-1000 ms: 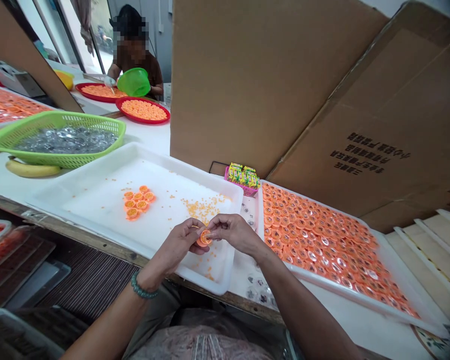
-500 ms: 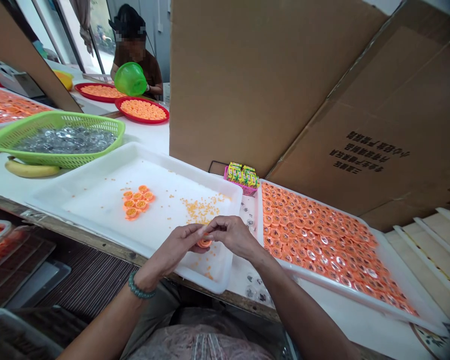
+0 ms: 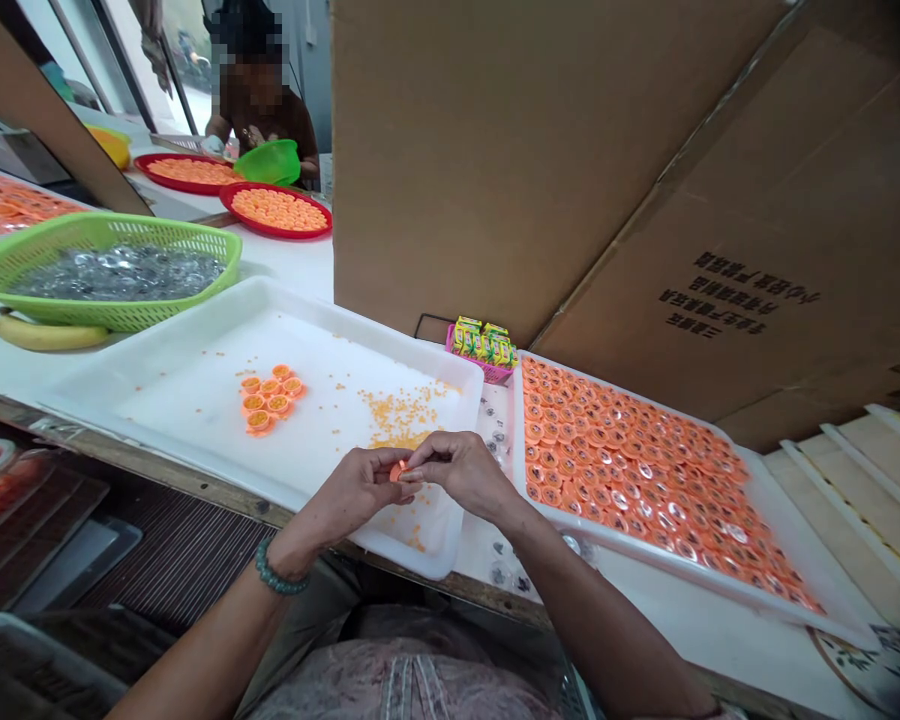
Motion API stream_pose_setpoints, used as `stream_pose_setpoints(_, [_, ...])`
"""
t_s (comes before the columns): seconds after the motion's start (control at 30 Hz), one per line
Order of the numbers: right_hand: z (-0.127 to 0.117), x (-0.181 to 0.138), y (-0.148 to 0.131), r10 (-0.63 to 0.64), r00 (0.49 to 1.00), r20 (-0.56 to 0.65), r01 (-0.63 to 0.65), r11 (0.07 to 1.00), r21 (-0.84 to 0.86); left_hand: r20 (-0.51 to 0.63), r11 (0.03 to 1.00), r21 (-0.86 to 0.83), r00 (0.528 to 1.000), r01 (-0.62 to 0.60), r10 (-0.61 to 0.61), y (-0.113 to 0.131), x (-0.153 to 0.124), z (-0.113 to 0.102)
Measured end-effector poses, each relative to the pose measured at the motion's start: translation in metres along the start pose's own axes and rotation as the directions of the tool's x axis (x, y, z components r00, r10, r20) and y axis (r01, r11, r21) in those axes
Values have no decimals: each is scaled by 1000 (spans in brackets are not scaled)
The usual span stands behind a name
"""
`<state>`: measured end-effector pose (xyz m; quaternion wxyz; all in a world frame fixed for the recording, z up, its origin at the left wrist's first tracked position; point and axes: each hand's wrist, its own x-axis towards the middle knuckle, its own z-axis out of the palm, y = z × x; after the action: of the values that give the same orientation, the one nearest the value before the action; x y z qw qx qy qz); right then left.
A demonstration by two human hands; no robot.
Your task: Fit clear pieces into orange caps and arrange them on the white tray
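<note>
My left hand (image 3: 356, 488) and my right hand (image 3: 457, 470) meet over the near corner of a white tray (image 3: 195, 395). Both pinch one small orange cap (image 3: 397, 471) between their fingertips; most of the cap is hidden by the fingers. A small cluster of orange caps (image 3: 270, 397) lies in the middle of that tray, with loose orange beads (image 3: 401, 410) scattered beside it. To the right stands a second white tray (image 3: 720, 590) packed with several rows of orange caps (image 3: 637, 470).
A green basket (image 3: 105, 270) of clear pieces sits at the left above a banana (image 3: 45, 335). A pink basket of small packets (image 3: 484, 350) stands between the trays. Tall cardboard sheets (image 3: 540, 150) wall the back. Another person (image 3: 259, 95) works at red trays (image 3: 274, 212) far behind.
My hands have kept the cap and closed more tightly round it, hiding most of it. The person at the back has lowered the green bowl to the table.
</note>
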<state>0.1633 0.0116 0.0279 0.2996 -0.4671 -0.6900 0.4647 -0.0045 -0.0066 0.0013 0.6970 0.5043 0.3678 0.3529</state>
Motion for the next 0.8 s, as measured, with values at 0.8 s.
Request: stream_pose_setpoints(0.8, [3, -6, 1, 29, 997, -65, -28, 999, 17, -120, 999, -47, 992, 19, -24, 1, -3, 3])
